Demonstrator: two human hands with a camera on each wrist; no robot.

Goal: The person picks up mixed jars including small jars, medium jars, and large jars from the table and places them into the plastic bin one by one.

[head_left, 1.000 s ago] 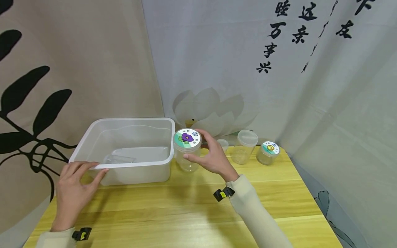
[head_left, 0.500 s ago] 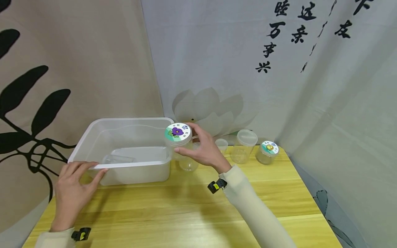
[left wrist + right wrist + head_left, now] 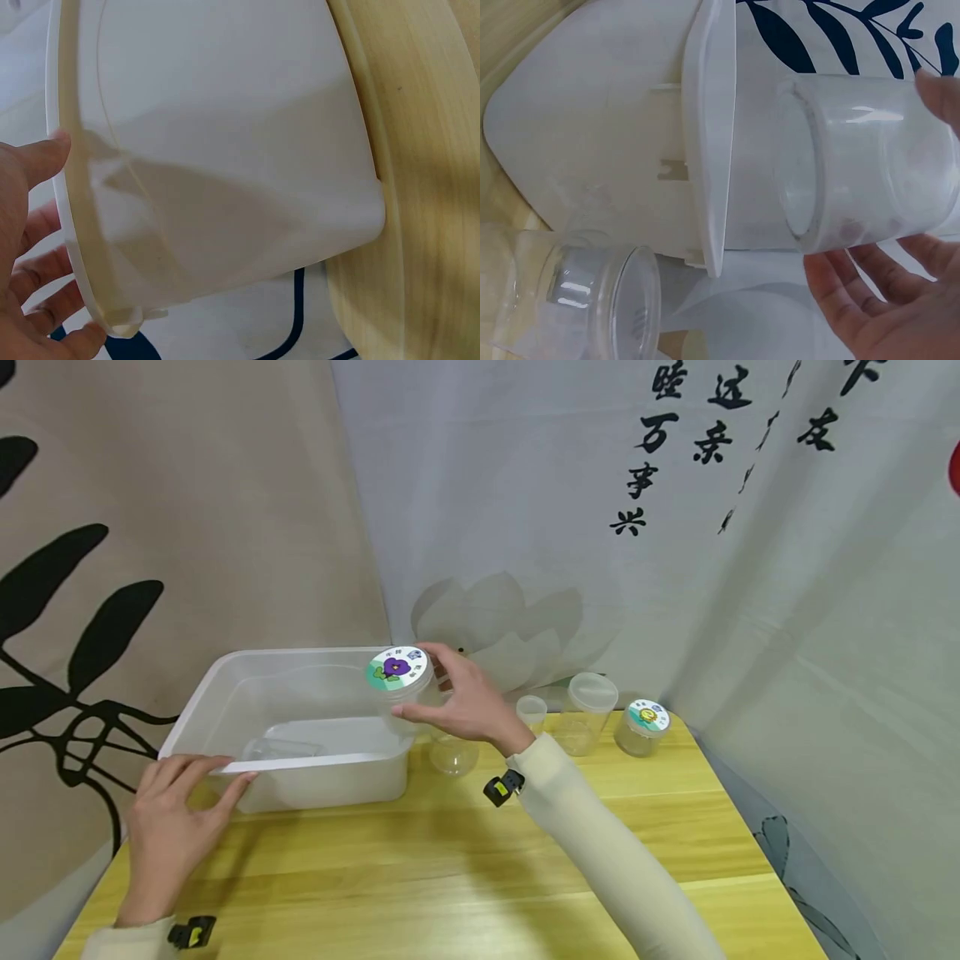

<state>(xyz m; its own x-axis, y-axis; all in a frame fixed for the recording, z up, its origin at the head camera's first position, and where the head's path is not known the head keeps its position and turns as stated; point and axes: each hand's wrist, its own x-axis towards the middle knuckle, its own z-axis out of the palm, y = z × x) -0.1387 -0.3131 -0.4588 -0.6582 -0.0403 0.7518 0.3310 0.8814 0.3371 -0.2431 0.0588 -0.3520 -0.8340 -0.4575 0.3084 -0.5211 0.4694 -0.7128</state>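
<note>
In the head view my right hand [image 3: 474,703] holds a clear plastic jar [image 3: 415,693] around its side, upright. Its round lid has a purple flower on a white and green label. The jar overlaps the right end of a white plastic bin [image 3: 322,783]. From the right wrist, the jar's base [image 3: 801,169] shows raised beyond the bin's rim [image 3: 714,142]. My left hand [image 3: 174,827] grips the bin's front left rim, thumb [image 3: 46,159] and fingertips on its edge. Inside the bin lies a clear container [image 3: 281,749] on its side.
Behind the right hand stands another clear jar [image 3: 454,758]. Further right are a small clear cup [image 3: 532,713], a taller clear jar [image 3: 589,714] and a short jar with a sunflower lid [image 3: 643,731]. Printed cloth [image 3: 480,485] hangs behind the wooden table [image 3: 420,877].
My right hand has carried the purple-flower jar left and upward, from beside the bin to over its right end. Another clear jar has come into sight behind it. The left hand stays on the rim.
</note>
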